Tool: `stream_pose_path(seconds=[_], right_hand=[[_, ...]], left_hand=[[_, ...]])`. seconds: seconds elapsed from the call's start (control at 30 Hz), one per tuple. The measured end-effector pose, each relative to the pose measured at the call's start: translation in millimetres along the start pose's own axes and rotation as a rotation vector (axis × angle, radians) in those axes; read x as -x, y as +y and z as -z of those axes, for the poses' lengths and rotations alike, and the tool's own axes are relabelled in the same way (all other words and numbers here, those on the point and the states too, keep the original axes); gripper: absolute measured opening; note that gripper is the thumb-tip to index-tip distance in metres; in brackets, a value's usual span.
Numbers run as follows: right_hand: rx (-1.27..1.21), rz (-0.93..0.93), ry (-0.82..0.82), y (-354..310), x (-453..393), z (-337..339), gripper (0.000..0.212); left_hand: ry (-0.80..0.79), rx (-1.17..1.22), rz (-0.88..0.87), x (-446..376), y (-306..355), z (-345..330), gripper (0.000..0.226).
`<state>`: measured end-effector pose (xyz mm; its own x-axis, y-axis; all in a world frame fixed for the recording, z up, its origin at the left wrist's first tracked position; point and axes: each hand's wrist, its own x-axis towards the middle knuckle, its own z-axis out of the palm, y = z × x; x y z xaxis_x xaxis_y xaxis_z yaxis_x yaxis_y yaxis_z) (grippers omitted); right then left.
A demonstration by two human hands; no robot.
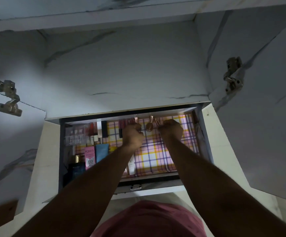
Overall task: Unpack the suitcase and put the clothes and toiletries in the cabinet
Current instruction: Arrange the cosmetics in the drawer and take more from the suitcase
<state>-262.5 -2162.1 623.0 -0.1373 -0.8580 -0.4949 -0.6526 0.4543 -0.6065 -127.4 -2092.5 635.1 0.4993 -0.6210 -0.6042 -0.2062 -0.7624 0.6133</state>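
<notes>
2 hands [132, 135] [171, 130] flanking rose-gold bottle [150, 124]

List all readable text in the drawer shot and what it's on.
"POND'S": top of the pink tube lying in the drawer.
"BB": lower on the same pink tube; the small lines between and under it are too blurred to read.
Dark blue box: a faint line of print, too small to read.
White tube: small print, unreadable.
Blue tube: no legible text.
</notes>
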Motion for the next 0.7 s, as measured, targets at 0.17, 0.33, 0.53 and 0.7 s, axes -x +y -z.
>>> stream_pose_path(seconds=[0.17, 0.33, 0.53, 0.7], right_hand=[[-0.007, 0.082, 0.009, -2, 4, -14, 0.018], [0.024, 0.195, -0.017, 1, 8, -16, 0.012], [0.09, 0.259, -0.068, 1, 3, -10, 0.026], [0.177, 0.36, -0.121, 4, -3, -9, 0.031]], left_hand=[[-0.034, -0.236, -0.137, -5, -3, 14, 0.029], [-0.073, -0.29, -0.194, -8, -4, 12, 0.031], [-0.079, -0.256, -0.183, -7, -2, 4, 0.035], [-0.075, -0.247, -0.171, -11, -6, 6, 0.04]])
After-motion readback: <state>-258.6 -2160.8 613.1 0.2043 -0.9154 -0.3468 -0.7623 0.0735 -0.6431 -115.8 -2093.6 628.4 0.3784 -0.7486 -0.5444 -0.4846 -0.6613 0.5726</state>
